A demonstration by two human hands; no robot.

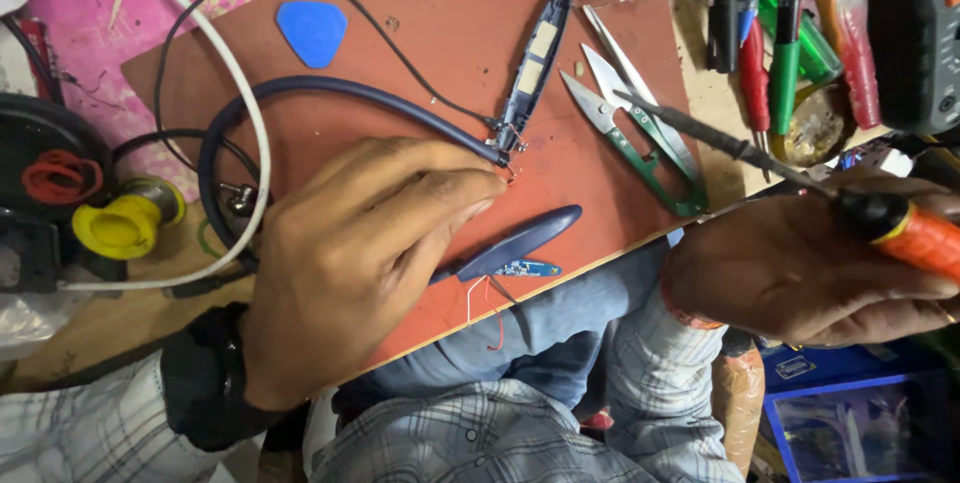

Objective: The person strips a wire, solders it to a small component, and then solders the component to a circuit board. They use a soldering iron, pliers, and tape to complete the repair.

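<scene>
Dark blue flexible neckband cable [330, 93] with opened plastic end housings: lies curved on the reddish-brown work board [440, 13], looping from the left edge of the board to the centre.
- Upper housing, long dark blue shell [538, 58], open side up, 2 pale pads showing inside; joined to the cable end by a small metal fitting.
- Lower housing, dark blue curved shell [525, 241], near the board's front edge, with a small blue circuit board [527, 269] just beside it and thin red and white wires [487, 308] trailing over the edge.

Left hand [360, 263]: rests on the board over the cable, fingers pressed together, fingertips pinching fine wires just beside the cable end at the upper housing. A black wristband sits at the wrist.

Right hand [810, 268]: off the board's right edge, closed around the orange and black handle of a soldering iron [770, 163]; the dark shaft slants up to the left, its tip over the green-handled thread snips [640, 133].

Other items: 1 blue rounded triangular plastic pick [312, 31] on the board's upper left; thin black wire [380, 33] and thick white cable [245, 113] crossing the left side; yellow-capped round container [125, 223] at far left; red and green handled screwdrivers [780, 33] at upper right.
</scene>
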